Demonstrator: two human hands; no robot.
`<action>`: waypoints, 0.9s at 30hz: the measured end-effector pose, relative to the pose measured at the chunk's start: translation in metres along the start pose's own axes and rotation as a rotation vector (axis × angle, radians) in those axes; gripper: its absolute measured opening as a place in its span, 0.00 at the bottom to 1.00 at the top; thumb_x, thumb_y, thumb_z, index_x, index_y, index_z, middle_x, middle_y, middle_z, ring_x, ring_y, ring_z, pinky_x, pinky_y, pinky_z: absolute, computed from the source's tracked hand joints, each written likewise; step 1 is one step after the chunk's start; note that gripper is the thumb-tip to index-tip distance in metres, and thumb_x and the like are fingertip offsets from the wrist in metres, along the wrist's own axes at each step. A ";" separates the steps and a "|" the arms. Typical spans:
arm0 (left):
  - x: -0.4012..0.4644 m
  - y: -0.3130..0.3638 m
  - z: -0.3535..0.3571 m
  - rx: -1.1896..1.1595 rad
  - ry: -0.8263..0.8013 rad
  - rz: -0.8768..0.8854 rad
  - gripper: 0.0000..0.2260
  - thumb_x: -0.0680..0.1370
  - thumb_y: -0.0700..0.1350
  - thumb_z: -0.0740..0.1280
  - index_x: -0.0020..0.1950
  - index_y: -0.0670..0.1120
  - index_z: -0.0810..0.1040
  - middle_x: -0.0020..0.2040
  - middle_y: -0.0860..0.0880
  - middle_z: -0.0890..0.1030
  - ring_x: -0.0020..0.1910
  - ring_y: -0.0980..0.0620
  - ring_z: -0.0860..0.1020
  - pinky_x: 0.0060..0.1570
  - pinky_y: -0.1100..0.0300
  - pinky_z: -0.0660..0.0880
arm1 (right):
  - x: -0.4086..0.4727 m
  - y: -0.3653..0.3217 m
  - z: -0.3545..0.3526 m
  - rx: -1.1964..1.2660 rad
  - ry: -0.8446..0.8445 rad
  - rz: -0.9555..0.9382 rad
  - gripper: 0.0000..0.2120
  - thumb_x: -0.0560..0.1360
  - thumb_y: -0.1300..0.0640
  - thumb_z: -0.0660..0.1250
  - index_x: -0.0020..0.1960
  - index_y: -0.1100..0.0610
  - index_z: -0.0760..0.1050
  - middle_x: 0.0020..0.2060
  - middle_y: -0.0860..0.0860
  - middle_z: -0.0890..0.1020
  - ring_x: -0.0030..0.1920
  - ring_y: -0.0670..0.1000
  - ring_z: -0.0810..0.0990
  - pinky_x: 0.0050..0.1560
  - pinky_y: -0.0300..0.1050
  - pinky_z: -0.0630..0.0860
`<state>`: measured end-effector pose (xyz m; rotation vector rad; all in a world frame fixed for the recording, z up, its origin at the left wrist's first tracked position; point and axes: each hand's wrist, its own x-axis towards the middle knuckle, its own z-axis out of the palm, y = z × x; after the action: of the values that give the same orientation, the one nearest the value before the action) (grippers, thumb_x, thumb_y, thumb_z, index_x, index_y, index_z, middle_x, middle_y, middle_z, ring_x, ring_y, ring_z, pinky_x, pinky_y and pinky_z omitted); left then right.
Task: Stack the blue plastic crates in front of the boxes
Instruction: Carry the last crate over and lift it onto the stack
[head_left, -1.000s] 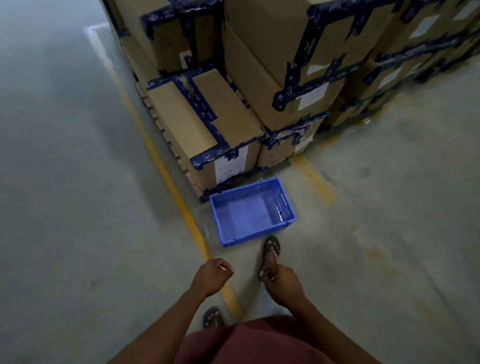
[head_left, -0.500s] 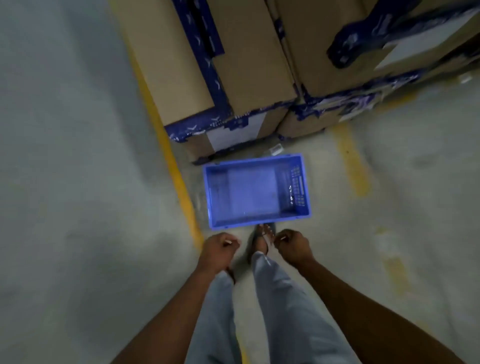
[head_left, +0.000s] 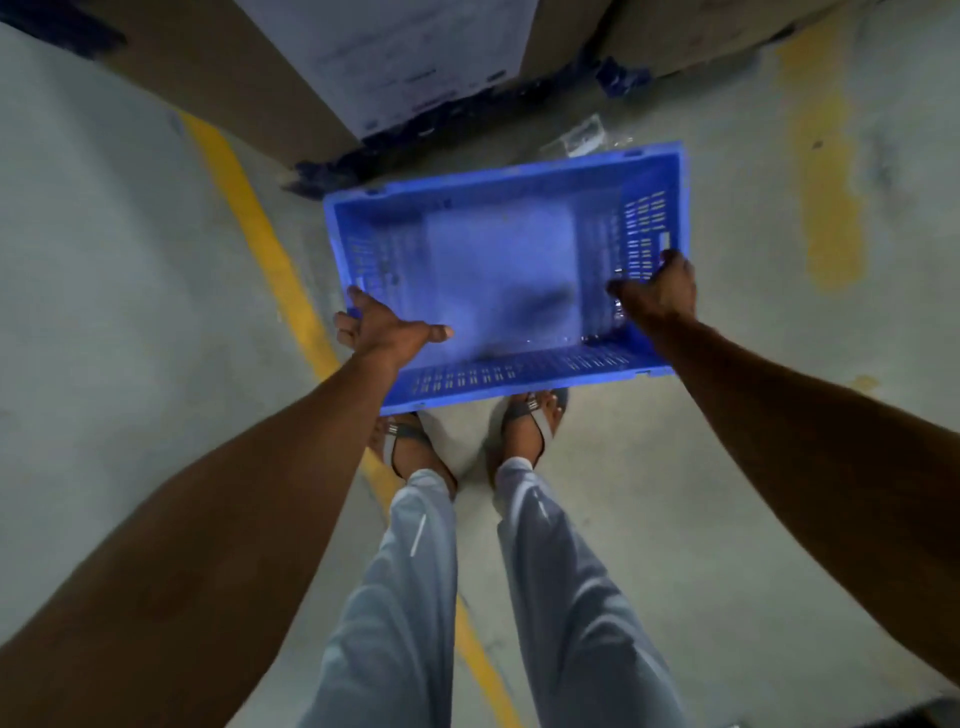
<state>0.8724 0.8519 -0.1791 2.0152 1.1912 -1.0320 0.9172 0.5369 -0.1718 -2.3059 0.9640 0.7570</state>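
Note:
An empty blue plastic crate with slotted walls lies in front of the cardboard boxes, just ahead of my sandalled feet. My left hand grips its near left corner, thumb inside the wall. Over on the right end wall, my right hand holds the rim near its handle slot. The crate's rim looks slightly tilted. Whether it touches the floor cannot be told.
A yellow floor line runs diagonally under my left foot. A worn yellow patch marks the concrete at right. A scrap of clear plastic lies behind the crate. Boxes with blue tape and a white label fill the top edge.
I have bent down toward the crate. Both hands, which hung closed and empty above my feet, have reached out and taken hold of its two ends.

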 end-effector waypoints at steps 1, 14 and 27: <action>0.009 -0.004 0.003 -0.018 0.026 -0.037 0.67 0.61 0.58 0.85 0.83 0.49 0.40 0.81 0.36 0.47 0.81 0.35 0.52 0.77 0.43 0.58 | 0.007 0.007 0.007 -0.109 -0.017 -0.034 0.44 0.67 0.49 0.77 0.76 0.62 0.62 0.74 0.59 0.66 0.73 0.60 0.67 0.72 0.54 0.66; 0.048 -0.011 0.018 -0.192 0.208 -0.065 0.57 0.63 0.54 0.84 0.82 0.46 0.53 0.77 0.37 0.60 0.75 0.34 0.63 0.71 0.39 0.68 | 0.043 0.016 0.010 -0.099 0.152 0.103 0.40 0.66 0.52 0.72 0.73 0.59 0.61 0.69 0.60 0.68 0.69 0.64 0.68 0.68 0.59 0.69; -0.025 -0.084 -0.039 -0.389 0.237 0.002 0.48 0.51 0.64 0.80 0.67 0.50 0.68 0.61 0.40 0.76 0.54 0.39 0.81 0.59 0.43 0.79 | -0.029 0.038 -0.065 -0.059 0.065 -0.063 0.35 0.62 0.51 0.71 0.65 0.62 0.69 0.58 0.64 0.75 0.56 0.64 0.75 0.59 0.52 0.73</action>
<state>0.8025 0.9074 -0.1443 1.8580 1.3884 -0.5158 0.8902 0.4854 -0.1159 -2.4131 0.9038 0.6973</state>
